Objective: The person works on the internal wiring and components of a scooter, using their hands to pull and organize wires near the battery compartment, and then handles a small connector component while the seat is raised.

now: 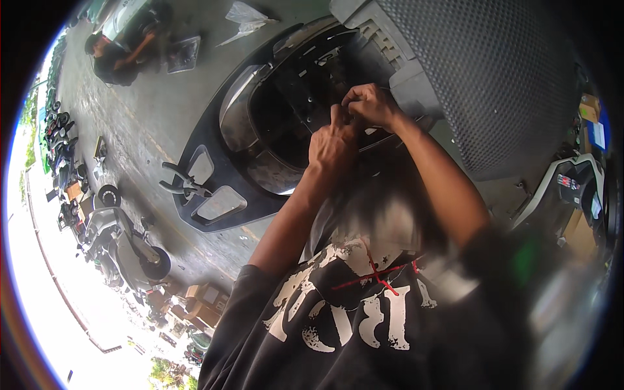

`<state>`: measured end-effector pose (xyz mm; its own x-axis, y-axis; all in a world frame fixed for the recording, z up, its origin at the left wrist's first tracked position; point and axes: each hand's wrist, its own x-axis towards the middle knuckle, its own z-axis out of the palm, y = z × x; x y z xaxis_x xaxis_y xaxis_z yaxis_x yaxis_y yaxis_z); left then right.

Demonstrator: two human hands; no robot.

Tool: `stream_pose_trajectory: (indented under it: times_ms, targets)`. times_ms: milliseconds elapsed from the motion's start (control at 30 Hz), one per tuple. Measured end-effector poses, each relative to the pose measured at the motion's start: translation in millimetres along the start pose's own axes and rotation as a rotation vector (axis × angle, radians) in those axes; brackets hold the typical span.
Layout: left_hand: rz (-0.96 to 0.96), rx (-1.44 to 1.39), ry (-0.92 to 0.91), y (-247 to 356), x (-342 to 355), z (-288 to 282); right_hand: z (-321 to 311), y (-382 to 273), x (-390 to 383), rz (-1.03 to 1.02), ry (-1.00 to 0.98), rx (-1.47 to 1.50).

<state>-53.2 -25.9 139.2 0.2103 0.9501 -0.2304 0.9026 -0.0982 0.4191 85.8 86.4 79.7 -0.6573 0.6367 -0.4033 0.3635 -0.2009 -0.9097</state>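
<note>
My left hand [330, 142] and my right hand [370, 105] meet over the near edge of a dark open compartment [279, 101] in a scooter body. The fingers of both are bent and pinched close together. Whatever lies between them is too small or hidden to make out. Beside my right hand rises a large grey panel [494, 78] with a dotted texture, perhaps the raised seat. Pliers [185, 182] with dark handles lie across the scooter's black rear rail [195, 218], left of my left forearm.
A person [114, 62] crouches at the far left by a tray [184, 54] on the floor. Crumpled clear plastic [246, 19] lies beyond the scooter. A partly stripped scooter [120, 244] and cardboard boxes [207, 302] stand left. Another light body frame [565, 182] is at right.
</note>
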Motion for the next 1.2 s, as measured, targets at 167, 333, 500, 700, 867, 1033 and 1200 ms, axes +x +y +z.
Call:
stream_pose_trajectory:
  times_ms: [167,333,500,700,867,1033,1200]
  targets:
    - [-0.097,-0.001,0.002,2.4,18.7,-25.9,8.6,-0.8,3.5,0.190,0.024,0.182]
    - [-0.131,-0.086,-0.209,-12.6,49.4,-38.6,9.6,9.8,-17.6,-0.056,0.429,0.275]
    - [-0.055,-0.038,-0.308,-27.5,74.5,-35.3,36.9,35.5,-52.1,-0.079,0.607,0.399]
    - [0.058,0.038,-0.348,-43.2,75.9,-35.2,75.3,47.1,-59.8,-0.080,0.576,0.418]
    - [0.338,0.112,-0.384,-49.1,72.6,-22.2,61.9,33.0,-78.0,-0.121,0.589,0.225]
    - [0.206,-0.241,-0.187,-26.3,41.8,-37.0,44.4,16.1,-95.4,-0.161,0.555,0.060]
    - [-0.103,-0.244,-0.065,-6.2,13.5,-20.2,37.8,14.1,-87.1,-0.286,0.553,-0.011]
